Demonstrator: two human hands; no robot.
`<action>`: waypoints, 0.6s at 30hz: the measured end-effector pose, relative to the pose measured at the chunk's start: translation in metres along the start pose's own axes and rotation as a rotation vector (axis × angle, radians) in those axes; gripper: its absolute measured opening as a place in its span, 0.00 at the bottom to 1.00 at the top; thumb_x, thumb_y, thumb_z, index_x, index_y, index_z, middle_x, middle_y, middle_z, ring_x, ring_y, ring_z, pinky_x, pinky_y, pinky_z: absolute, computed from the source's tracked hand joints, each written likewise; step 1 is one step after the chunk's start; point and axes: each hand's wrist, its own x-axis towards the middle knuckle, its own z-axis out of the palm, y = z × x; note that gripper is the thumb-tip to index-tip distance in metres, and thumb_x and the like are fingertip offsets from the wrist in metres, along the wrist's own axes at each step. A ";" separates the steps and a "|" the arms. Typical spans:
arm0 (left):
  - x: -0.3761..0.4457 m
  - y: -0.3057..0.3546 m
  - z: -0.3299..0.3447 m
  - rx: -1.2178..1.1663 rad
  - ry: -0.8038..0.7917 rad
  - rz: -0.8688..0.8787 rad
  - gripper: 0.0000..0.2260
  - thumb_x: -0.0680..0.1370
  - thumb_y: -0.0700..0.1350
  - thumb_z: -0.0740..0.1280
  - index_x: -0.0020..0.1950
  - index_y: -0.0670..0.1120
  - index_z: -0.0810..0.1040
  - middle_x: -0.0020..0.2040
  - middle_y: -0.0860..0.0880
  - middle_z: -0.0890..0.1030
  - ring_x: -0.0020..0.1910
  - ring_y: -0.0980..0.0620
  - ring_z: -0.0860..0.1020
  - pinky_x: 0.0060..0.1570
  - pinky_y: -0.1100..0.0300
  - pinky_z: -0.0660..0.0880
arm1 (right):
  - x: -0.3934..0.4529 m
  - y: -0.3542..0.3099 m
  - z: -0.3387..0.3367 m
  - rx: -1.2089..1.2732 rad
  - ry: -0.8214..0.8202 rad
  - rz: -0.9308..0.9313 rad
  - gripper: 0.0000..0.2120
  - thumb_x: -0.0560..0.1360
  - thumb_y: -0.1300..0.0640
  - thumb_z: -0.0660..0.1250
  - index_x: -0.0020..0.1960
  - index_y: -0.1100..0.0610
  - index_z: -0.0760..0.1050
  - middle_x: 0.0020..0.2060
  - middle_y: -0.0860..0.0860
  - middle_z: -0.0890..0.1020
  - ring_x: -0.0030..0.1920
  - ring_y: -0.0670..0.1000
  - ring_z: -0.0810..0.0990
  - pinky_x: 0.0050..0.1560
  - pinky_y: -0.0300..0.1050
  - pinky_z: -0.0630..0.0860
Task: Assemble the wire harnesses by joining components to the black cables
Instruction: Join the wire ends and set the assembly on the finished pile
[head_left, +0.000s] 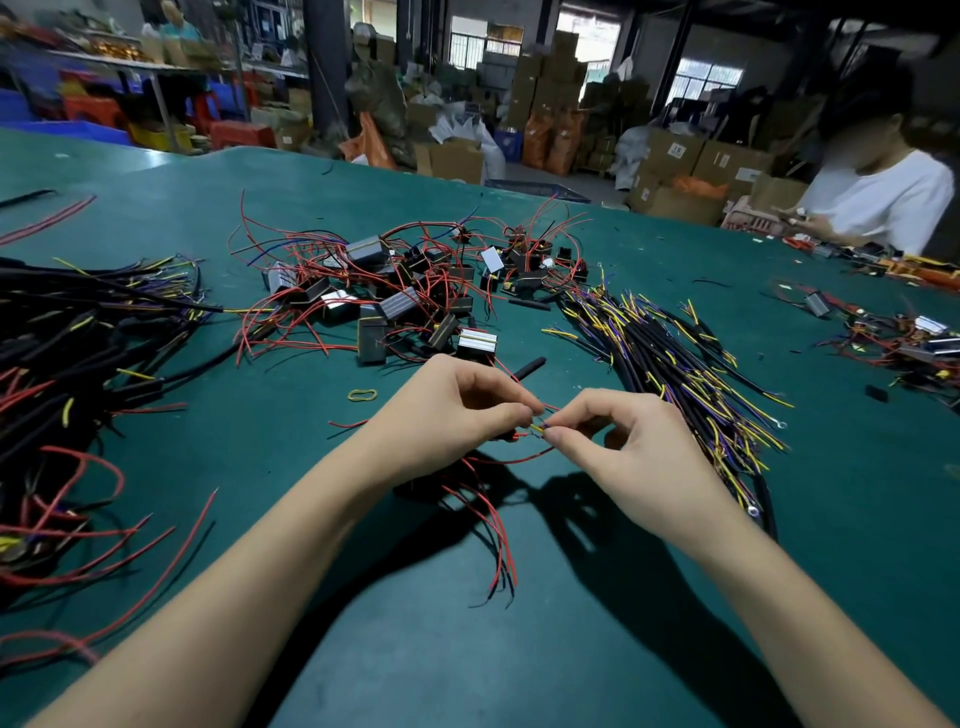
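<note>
Forearms nearest, both over the green counter (519, 649). Left hand (447, 410) and right hand (618, 447) each pinch thin wire ends (539, 428), meeting between the fingertips just above the counter. Keep the stripped tips aligned, twist tight. Open room below the hands; black cables (670, 358) heap right, component pile (405, 291) ahead, near edge out of view.

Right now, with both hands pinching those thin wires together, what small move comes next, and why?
Probably a twist of the pinched ends. The left hand and right hand hold the yellow wire tip and a red wire end to end, seemingly not yet joined.
</note>
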 end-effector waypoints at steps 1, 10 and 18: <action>-0.001 0.001 0.000 0.002 -0.003 -0.002 0.05 0.75 0.36 0.70 0.44 0.45 0.84 0.34 0.51 0.83 0.34 0.59 0.80 0.40 0.68 0.76 | 0.000 0.000 0.000 -0.006 0.005 -0.001 0.07 0.71 0.62 0.73 0.37 0.54 0.81 0.29 0.45 0.78 0.26 0.36 0.72 0.31 0.24 0.64; -0.004 0.004 -0.002 0.019 -0.097 -0.046 0.08 0.76 0.40 0.68 0.42 0.49 0.85 0.37 0.51 0.85 0.38 0.60 0.81 0.47 0.65 0.77 | 0.001 0.004 0.002 -0.060 0.004 0.003 0.09 0.70 0.62 0.74 0.35 0.49 0.80 0.30 0.46 0.80 0.27 0.36 0.73 0.32 0.25 0.65; -0.002 0.002 0.007 0.209 0.011 0.001 0.05 0.75 0.43 0.70 0.39 0.47 0.84 0.36 0.50 0.84 0.33 0.59 0.77 0.39 0.64 0.75 | 0.000 0.005 0.003 -0.176 -0.045 -0.036 0.06 0.71 0.60 0.73 0.37 0.52 0.80 0.31 0.45 0.79 0.33 0.38 0.74 0.34 0.27 0.65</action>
